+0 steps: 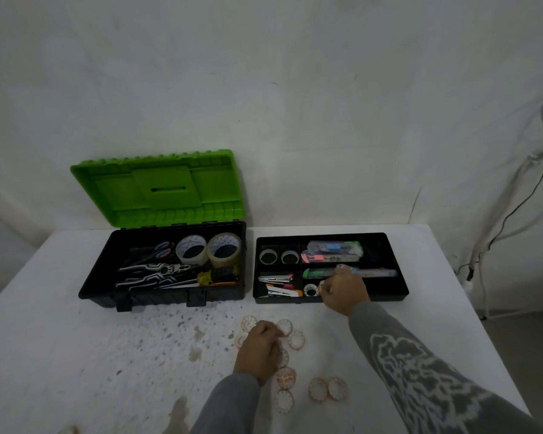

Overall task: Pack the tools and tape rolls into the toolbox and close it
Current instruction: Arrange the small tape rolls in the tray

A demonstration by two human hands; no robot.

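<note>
The black toolbox (107, 277) stands open at the back left with its green lid (157, 186) upright; inside lie scissors, pliers, a yellow screwdriver (215, 275) and two large clear tape rolls (207, 250). Beside it on the right sits the black organiser tray (398, 277) holding small tape rolls, staplers and cutters. My right hand (345, 291) reaches into the tray's front compartment and pinches a small tape roll (322, 288) next to another small roll (310, 290). My left hand (259, 350) rests curled on the table among several small clear tape rolls (296, 339), fingertips on one.
The white table (76, 355) is stained and speckled in front of the toolbox. More small rolls (328, 389) lie near the front edge. Cables (499, 233) hang on the wall at the right, past the table's right edge.
</note>
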